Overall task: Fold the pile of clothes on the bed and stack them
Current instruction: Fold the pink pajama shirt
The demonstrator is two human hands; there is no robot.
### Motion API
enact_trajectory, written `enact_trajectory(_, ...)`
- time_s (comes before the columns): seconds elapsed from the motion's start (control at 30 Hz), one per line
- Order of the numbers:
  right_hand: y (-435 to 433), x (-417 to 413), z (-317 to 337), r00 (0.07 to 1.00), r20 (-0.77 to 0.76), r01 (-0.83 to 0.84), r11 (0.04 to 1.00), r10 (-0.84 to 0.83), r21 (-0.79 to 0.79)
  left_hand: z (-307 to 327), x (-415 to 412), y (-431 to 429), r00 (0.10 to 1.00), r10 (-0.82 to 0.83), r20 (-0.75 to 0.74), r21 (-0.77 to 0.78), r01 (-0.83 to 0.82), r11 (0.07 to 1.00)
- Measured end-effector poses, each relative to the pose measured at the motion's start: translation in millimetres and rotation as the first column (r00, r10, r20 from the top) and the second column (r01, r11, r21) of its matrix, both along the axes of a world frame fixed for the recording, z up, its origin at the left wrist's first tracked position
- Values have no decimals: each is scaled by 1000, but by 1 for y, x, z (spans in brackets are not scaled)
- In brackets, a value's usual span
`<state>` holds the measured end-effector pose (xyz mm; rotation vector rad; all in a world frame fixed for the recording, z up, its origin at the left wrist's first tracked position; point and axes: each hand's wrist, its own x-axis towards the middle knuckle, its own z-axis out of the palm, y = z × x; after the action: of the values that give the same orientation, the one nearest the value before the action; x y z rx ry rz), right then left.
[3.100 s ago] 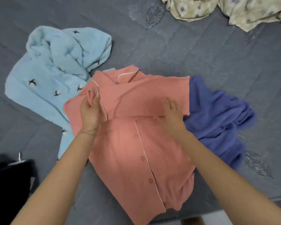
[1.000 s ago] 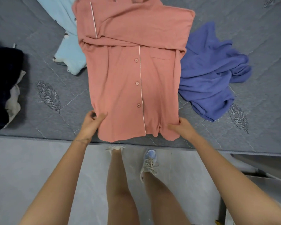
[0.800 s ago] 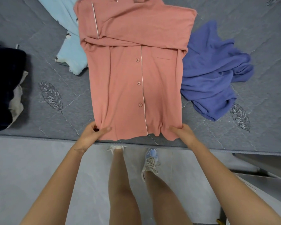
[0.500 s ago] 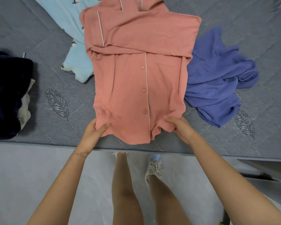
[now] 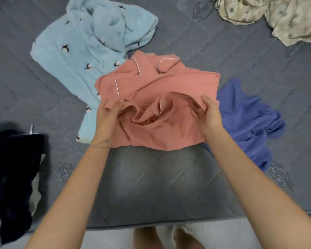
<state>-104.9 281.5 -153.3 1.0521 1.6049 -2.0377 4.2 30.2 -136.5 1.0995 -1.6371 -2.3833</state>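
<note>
Head view: the salmon shirt (image 5: 171,81) lies on the grey bed (image 5: 151,180) between a pale blue garment (image 5: 83,51) and a violet one (image 5: 248,121), long axis running away from the person, collar farthest; left hand (image 5: 109,114) and right hand (image 5: 210,115) each pinch a hem corner (cloth sagging between them) over the shirt's middle; the collar lies straight ahead, equally near both hands, so the hem probably goes forward.

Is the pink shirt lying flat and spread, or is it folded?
Partly folded: left hand and right hand hold the pink shirt with its lower edge doubled up toward the collar, cloth bunched between them.
</note>
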Motion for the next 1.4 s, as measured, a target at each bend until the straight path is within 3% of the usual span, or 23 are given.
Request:
enact_trajectory(0.2, -24, -48, 3, 999, -52, 6, 986, 3, 169, 0, -61, -27, 997, 70, -35, 52, -68, 996)
enact_trajectory(0.3, -23, -76, -1, 993, -110, 69, 968, -43, 240, 0, -84, -40, 988, 151, -29, 27, -150, 988)
enact_trajectory(0.47, -9, -129, -7, 973, -185, 192, 929, -137, 318, -11, -118, -69, 951, 276, -140, 47, -272, 961)
enact_trajectory(0.57, -10, -152, -19, 981, -192, 40, 952, 21, 304, -28, -135, -68, 973, 221, -71, -19, -223, 975)
enact_trajectory(0.63, -20, -151, -19, 963, -172, -145, 934, 210, 327, -43, -139, -64, 997, 82, -4, -186, -81, 979)
enact_trajectory(0.7, -22, -143, -24, 909, -149, -305, 865, 389, 399, -60, -138, -54, 987, -158, 30, -520, 150, 841)
enact_trajectory(0.77, -15, -136, -36, 874, -89, -373, 779, 477, 504, -71, -132, -38, 918, -340, 202, -753, 368, 545)
enact_trajectory(0.83, -4, -131, -48, 868, -30, -378, 699, 496, 606, -76, -125, -22, 828, -350, 439, -781, 544, 307)
enact_trajectory(0.9, 9, -125, -54, 855, 77, -400, 558, 513, 727, -84, -118, -12, 793, -286, 538, -791, 592, 153)
enact_trajectory(0.97, 23, -120, -60, 862, 152, -415, 500, 483, 761, -87, -114, -3, 830, -243, 502, -833, 540, 122)
enact_trajectory(1.07, 35, -113, -64, 898, 159, -407, 638, 410, 654, -91, -104, 21, 841, -363, 402, -892, 449, 51)
enact_trajectory(1.13, 42, -108, -66, 899, 209, -431, 690, 386, 581, -99, -94, 40, 767, -482, 423, -898, 425, -111)
enact_trajectory(1.2, 48, -103, -68, 874, 264, -484, 678, 409, 553, -110, -88, 52, 692, -520, 501, -865, 418, -277)
enact_trajectory(1.23, 51, -102, -69, 863, 279, -504, 671, 422, 543, -115, -86, 55, 672, -508, 539, -842, 437, -316)
enact_trajectory(1.4, 49, -95, -61, 833, 167, -530, 675, 528, 512, -123, -91, 62, 634, -464, 618, -781, 559, -277)
